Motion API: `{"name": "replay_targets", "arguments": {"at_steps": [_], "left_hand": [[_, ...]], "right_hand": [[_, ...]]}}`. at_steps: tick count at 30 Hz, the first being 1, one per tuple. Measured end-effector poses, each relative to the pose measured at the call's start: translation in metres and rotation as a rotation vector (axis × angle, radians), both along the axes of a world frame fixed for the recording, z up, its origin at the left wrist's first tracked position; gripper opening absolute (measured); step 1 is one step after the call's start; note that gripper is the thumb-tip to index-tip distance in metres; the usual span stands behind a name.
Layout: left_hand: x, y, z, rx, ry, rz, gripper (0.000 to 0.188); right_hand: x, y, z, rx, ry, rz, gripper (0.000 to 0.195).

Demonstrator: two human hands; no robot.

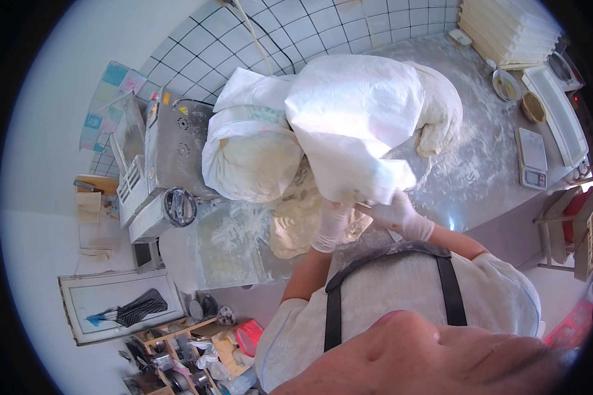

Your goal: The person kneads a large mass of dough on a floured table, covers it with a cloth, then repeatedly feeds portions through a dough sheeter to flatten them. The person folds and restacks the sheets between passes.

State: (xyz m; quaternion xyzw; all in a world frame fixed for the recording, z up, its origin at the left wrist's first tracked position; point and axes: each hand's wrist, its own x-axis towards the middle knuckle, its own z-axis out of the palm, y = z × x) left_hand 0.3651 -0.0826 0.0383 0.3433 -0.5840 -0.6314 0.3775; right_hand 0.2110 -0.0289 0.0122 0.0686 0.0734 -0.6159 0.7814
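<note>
A large white woven plastic sheet or sack [356, 108] lies bunched over pale dough [440, 113], which shows at its right side. My left hand [333, 224], in a thin whitish glove, is at the sheet's near edge; its fingertips are hidden there. Close beside it, my gloved right hand [400, 215] grips the lower folded edge of the sheet. More dough [294, 224] spreads on the floury worktop under and left of my left hand. Another white sack [254, 153], wrapped round a rounded mass, rests left of the big sheet.
Left stands a floury metal machine [178, 143]. On the worktop's right are a digital scale [532, 158], a long white tray [556, 116], a small brown bowl [532, 107], a bowl with a utensil [506, 86] and stacked white trays [509, 29]. A tiled wall [316, 24] runs behind.
</note>
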Motion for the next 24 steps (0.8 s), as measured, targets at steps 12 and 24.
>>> {"name": "replay_targets", "arguments": {"at_steps": [12,24], "left_hand": [[-0.047,-0.107,-0.063,0.139,0.535,0.031,0.074],[-0.111,-0.32,0.101,0.067,0.743,0.107,0.026]], "right_hand": [[-0.16,0.148,0.044,-0.084,1.187,-0.325,0.047],[-0.384,0.066,0.101,0.26,1.347,-1.364,0.03]]}}
